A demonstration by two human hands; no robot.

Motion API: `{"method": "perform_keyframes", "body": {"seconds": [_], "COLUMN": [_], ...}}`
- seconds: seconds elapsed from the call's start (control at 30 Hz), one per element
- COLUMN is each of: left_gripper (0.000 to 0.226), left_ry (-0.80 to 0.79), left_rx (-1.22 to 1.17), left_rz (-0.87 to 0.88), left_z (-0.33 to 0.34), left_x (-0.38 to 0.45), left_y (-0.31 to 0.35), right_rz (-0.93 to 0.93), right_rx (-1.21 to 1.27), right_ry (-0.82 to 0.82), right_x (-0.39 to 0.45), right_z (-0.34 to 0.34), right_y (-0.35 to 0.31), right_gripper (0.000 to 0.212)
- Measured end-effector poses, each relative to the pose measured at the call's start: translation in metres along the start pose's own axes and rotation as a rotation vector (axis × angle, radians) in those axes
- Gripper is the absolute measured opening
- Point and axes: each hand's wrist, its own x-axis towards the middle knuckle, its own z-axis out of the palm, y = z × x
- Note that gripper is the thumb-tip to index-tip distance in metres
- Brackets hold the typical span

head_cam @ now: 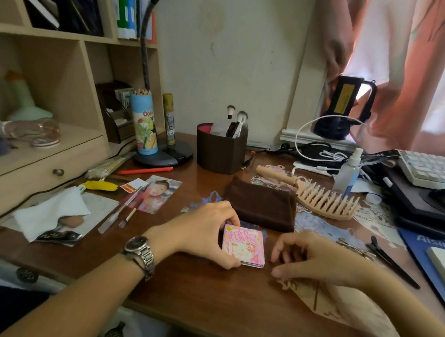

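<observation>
Pink: one square compact (246, 247) lies flat on the wooden desk (199, 293), toward its front. My left hand (209, 231), one wristwatch (140, 248) on its wrist, pinches the compact's left side between thumb and fingers. My right hand (314, 257) sits just beside the compact's right edge, not touching it, fingers loosely curled around nothing. Behind the compact: one brown pouch (260, 207), one wooden hairbrush (324, 197), one brown holder (220, 150) with two makeup brushes (239, 118). To the left: one photograph (157, 193).
</observation>
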Motion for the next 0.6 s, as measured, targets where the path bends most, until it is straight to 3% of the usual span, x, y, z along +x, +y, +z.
{"method": "perform_keyframes", "body": {"seconds": [0.2, 0.37, 0.43, 0.6], "left_gripper": [0.063, 0.068, 0.065, 0.063], "left_ry": [0.141, 0.161, 0.161, 0.076], "left_rx": [-0.001, 0.043, 0.057, 0.075], "left_rz": [-0.059, -0.118, -0.148, -0.194], "left_z": [-0.036, -0.068, -0.075, -0.075], "left_x": [-0.002, 0.016, 0.027, 0.056], "left_y": [-0.048, -0.091, -0.106, -0.134], "right_rz": [0.011, 0.048, 0.058, 0.098], "right_rx": [0.05, -0.057, -0.089, 0.034], "right_ry": [0.084, 0.173, 0.218, 0.074], "right_x": [0.002, 0.008, 0.012, 0.016], "right_z": [0.003, 0.009, 0.013, 0.01], "right_y": [0.003, 0.001, 0.005, 0.008], "right_gripper": [0.02, 0.043, 0.04, 0.055]}}
